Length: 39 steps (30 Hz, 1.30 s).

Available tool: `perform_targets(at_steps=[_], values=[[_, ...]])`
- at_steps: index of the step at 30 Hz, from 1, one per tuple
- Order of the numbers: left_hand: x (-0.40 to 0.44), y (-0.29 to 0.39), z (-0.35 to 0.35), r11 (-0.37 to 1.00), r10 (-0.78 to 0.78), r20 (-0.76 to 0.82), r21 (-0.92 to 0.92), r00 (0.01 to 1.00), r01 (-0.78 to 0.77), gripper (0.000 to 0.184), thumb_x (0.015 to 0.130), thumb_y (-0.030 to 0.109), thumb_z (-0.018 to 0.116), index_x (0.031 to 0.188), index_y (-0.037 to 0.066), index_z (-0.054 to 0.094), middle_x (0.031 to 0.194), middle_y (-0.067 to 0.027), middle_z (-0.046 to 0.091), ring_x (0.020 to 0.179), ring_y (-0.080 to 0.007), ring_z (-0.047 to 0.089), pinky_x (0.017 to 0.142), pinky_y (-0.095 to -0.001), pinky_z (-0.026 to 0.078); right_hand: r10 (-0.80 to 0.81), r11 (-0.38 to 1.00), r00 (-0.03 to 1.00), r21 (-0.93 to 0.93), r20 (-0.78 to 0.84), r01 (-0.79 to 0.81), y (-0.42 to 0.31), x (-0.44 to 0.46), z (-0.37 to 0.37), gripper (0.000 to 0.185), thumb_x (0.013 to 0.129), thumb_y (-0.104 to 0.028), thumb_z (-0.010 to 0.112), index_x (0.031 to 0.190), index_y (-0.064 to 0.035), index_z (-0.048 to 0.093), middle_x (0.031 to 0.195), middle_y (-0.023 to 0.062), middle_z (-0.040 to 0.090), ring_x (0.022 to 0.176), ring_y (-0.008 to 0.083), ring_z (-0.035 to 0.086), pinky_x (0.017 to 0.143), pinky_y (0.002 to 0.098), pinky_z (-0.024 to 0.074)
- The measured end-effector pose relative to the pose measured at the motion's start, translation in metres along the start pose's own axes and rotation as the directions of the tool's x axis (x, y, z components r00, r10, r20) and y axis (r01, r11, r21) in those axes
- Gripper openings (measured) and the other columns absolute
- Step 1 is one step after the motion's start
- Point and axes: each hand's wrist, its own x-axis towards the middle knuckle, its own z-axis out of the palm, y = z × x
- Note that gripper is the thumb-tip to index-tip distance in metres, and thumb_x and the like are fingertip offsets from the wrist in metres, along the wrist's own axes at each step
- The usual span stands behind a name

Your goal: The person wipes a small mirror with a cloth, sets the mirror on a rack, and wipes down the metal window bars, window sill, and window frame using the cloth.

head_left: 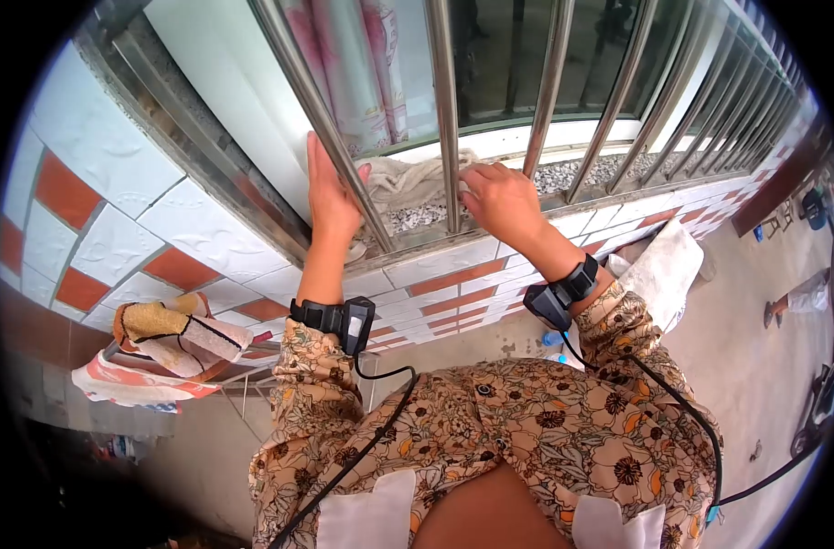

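Observation:
A crumpled beige cloth (408, 180) lies on the pebbled window sill behind upright metal bars (446, 119). My right hand (505, 199) is curled between two bars, its fingers closed at the right end of the cloth; the fingertips are partly hidden. My left hand (333, 197) reaches behind the leftmost bar with straight fingers, its thumb near the cloth's left end. Its palm is beside the white window frame (243, 91), and nothing shows in its grasp.
Tiled wall (462, 274) runs below the sill. A patterned cloth (179, 334) hangs over a rack at lower left. To the right are a white sack (664, 274) and, farther off, a person's leg (779, 306). Black cables (380, 430) trail from both wrist devices.

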Motion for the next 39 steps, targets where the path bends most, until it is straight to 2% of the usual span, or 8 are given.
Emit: perform_targets(at_steps=[6,9,14,19,23,27,29,39], values=[[-0.010,-0.024,-0.007,0.997,0.001,0.090,0.073,0.996,-0.008,0.067,0.079,0.015,0.067,0.135,-0.001,0.034,0.144,-0.0205,0.026,0.133,-0.0344,0.027,0.108,-0.0370,0.024,-0.075,0.990,0.853,0.066,-0.516,0.127,0.051,-0.025,-0.102,0.007,0.075,-0.008,0.066,0.082,-0.0070,0.063,0.064,0.0041,0.059,0.052,0.0192,0.057,0.047,0.0268,0.0437],[-0.011,-0.026,-0.011,0.988,-0.111,0.031,-0.108,0.993,0.113,0.061,0.082,0.010,0.063,0.134,-0.001,0.035,0.144,-0.0179,0.029,0.133,-0.0297,0.028,0.107,-0.0371,0.024,0.333,0.937,0.727,0.294,-0.601,-0.187,0.124,-0.038,-0.116,0.010,0.084,-0.004,0.059,0.094,-0.0033,0.061,0.077,0.0101,0.062,0.064,0.0149,0.060,0.057,0.0243,0.0472],[-0.016,-0.051,-0.029,0.833,-0.388,-0.077,-0.455,0.919,0.314,0.049,0.087,0.005,0.058,0.132,-0.002,0.038,0.135,-0.0160,0.041,0.124,-0.0210,0.041,0.100,-0.0313,0.035,0.193,0.755,0.981,-0.641,0.017,-0.137,0.228,-0.039,-0.104,0.019,0.080,-0.011,0.053,0.097,-0.0035,0.059,0.100,0.0099,0.056,0.096,0.0263,0.055,0.081,0.0373,0.0467],[-0.011,-0.037,-0.028,0.841,-0.448,-0.247,-0.443,0.859,0.311,0.046,0.088,0.006,0.057,0.130,-0.003,0.041,0.133,-0.0164,0.044,0.123,-0.0217,0.043,0.100,-0.0309,0.034,0.510,0.530,0.739,-0.838,0.441,0.134,0.276,-0.002,-0.054,0.036,0.082,-0.018,0.054,0.114,-0.0036,0.058,0.113,0.0134,0.055,0.110,0.0297,0.048,0.094,0.0469,0.0350],[-0.015,-0.043,-0.028,0.837,-0.453,-0.249,-0.449,0.856,0.313,0.049,0.088,0.009,0.058,0.132,-0.002,0.039,0.137,-0.0156,0.041,0.126,-0.0216,0.039,0.102,-0.0328,0.030,0.683,0.447,0.483,-0.836,0.549,0.319,0.274,0.018,-0.068,0.050,0.087,-0.030,0.051,0.131,-0.0048,0.047,0.136,0.0168,0.041,0.128,0.0345,0.034,0.102,0.0551,0.0222],[-0.018,-0.045,-0.029,0.887,-0.361,-0.194,-0.374,0.912,0.271,0.051,0.089,0.008,0.056,0.135,0.002,0.036,0.142,-0.0123,0.035,0.131,-0.0224,0.032,0.104,-0.0386,0.028,0.689,0.292,0.568,-0.890,0.450,0.351,0.286,0.007,-0.046,0.052,0.089,-0.036,0.046,0.133,-0.0089,0.044,0.136,0.0148,0.042,0.126,0.0342,0.037,0.101,0.0585,0.0193],[-0.017,-0.040,-0.031,0.914,-0.312,-0.151,-0.319,0.938,0.253,0.054,0.090,0.007,0.053,0.138,-0.002,0.030,0.145,-0.0132,0.030,0.133,-0.0221,0.029,0.106,-0.0367,0.027,0.785,0.265,0.448,-0.885,0.428,0.383,0.256,0.024,-0.063,0.058,0.087,-0.053,0.042,0.130,-0.0130,0.045,0.133,0.0025,0.045,0.126,0.0215,0.036,0.108,0.0406,0.0205],[0.001,-0.017,-0.041,0.942,-0.239,0.071,-0.224,0.969,0.248,0.072,0.082,0.012,0.065,0.139,-0.003,0.023,0.144,-0.0216,0.024,0.134,-0.0281,0.023,0.108,-0.0355,0.019,0.643,0.271,0.679,-0.934,0.355,0.231,0.303,0.007,-0.060,0.027,0.082,-0.034,0.047,0.097,-0.0137,0.058,0.101,0.0053,0.057,0.102,0.0233,0.052,0.086,0.0404,0.0347]])
